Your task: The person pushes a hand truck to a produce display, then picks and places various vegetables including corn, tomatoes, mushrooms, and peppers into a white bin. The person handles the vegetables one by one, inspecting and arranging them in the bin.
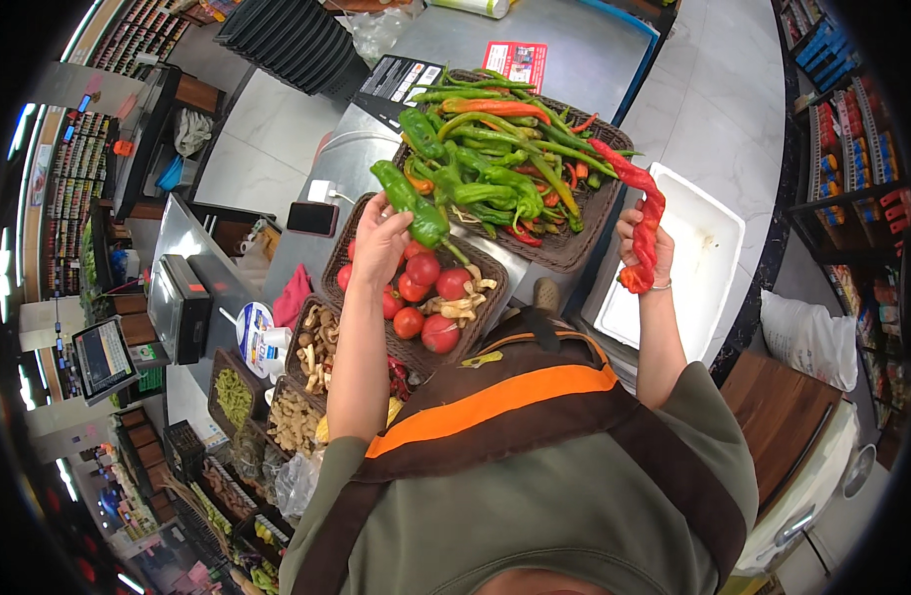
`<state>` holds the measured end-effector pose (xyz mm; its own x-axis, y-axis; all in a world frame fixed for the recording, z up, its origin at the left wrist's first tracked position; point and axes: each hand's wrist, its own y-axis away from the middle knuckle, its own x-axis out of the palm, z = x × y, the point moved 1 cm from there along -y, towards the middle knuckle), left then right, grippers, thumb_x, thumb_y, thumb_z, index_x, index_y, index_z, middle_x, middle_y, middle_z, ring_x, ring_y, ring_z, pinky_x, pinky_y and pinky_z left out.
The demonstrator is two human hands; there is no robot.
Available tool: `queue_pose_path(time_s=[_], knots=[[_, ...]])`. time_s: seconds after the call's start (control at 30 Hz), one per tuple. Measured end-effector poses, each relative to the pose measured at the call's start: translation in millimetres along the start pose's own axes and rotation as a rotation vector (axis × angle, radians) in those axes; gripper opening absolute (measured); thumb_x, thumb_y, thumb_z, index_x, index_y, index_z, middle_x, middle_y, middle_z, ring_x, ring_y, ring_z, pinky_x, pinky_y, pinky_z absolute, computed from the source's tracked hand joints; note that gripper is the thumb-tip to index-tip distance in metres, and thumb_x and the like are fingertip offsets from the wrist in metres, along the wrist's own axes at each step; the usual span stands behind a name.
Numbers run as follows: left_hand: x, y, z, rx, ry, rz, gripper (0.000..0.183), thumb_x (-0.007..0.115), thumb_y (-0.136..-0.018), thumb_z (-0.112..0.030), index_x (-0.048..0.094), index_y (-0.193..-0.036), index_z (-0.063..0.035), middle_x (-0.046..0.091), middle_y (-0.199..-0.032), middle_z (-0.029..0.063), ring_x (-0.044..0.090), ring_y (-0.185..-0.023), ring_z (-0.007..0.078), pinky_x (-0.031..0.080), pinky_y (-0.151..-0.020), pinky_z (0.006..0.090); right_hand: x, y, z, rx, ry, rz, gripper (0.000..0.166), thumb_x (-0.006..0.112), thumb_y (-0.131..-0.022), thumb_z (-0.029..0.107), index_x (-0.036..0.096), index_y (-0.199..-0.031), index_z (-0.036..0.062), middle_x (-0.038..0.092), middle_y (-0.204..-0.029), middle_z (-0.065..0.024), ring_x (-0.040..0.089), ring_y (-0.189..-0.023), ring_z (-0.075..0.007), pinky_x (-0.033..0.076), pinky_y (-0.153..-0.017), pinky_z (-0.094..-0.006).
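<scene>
My left hand grips a large green pepper over a woven basket of tomatoes and pale mushrooms. In my right hand is a long, twisted red pepper, held upright above the near side of a white foam box. Ahead of both hands sits a brown woven basket, heaped with green, orange and red peppers. The green pepper's stem points down toward the tomatoes.
A phone and a white charger lie on the metal counter at left. Stacked black baskets stand at the back left. Nearer me are baskets of brown mushrooms and ginger. A red printed card lies behind the peppers.
</scene>
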<state>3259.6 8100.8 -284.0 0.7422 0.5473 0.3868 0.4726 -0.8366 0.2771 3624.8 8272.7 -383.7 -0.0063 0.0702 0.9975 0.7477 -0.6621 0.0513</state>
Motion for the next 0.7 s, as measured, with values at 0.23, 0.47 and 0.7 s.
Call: queue_pose_path(time_s=[0.23, 0.47, 0.7], knots=[[61.3, -18.5, -5.5, -0.066, -0.059, -0.009, 0.058, 0.072, -0.081, -0.008, 0.030, -0.120, 0.0002, 0.059, -0.110, 0.0174, 0.063, -0.097, 0.0237, 0.054, -0.080, 0.0382, 3.0, 6.7, 2.9, -0.014, -0.028, 0.045, 0.029, 0.048, -0.092, 0.007, 0.052, -0.120, 0.0018, 0.046, -0.096, -0.0049, 0.039, -0.073, -0.0121, 0.044, -0.058, -0.0211], [125.0, -39.1, 25.4, -0.013, -0.761, -0.161, 0.088, 0.084, -0.068, -0.034, 0.026, -0.122, 0.0058, 0.061, -0.101, 0.0238, 0.065, -0.087, 0.0243, 0.054, -0.072, 0.0347, -5.7, 15.5, 7.4, -0.059, -0.045, 0.037, 0.031, 0.048, -0.092, 0.008, 0.053, -0.122, 0.0022, 0.047, -0.096, -0.0051, 0.039, -0.073, -0.0123, 0.044, -0.057, -0.0203], [160.0, -48.0, 40.4, 0.199, -1.262, -0.281, 0.096, 0.083, -0.064, -0.047, 0.028, -0.125, 0.0042, 0.063, -0.094, 0.0301, 0.063, -0.089, 0.0437, 0.050, -0.079, 0.0464, -7.9, 11.0, 3.5, -0.068, -0.050, -0.008, 0.029, 0.049, -0.091, 0.007, 0.053, -0.120, 0.0032, 0.048, -0.095, -0.0051, 0.039, -0.071, -0.0123, 0.043, -0.054, -0.0202]])
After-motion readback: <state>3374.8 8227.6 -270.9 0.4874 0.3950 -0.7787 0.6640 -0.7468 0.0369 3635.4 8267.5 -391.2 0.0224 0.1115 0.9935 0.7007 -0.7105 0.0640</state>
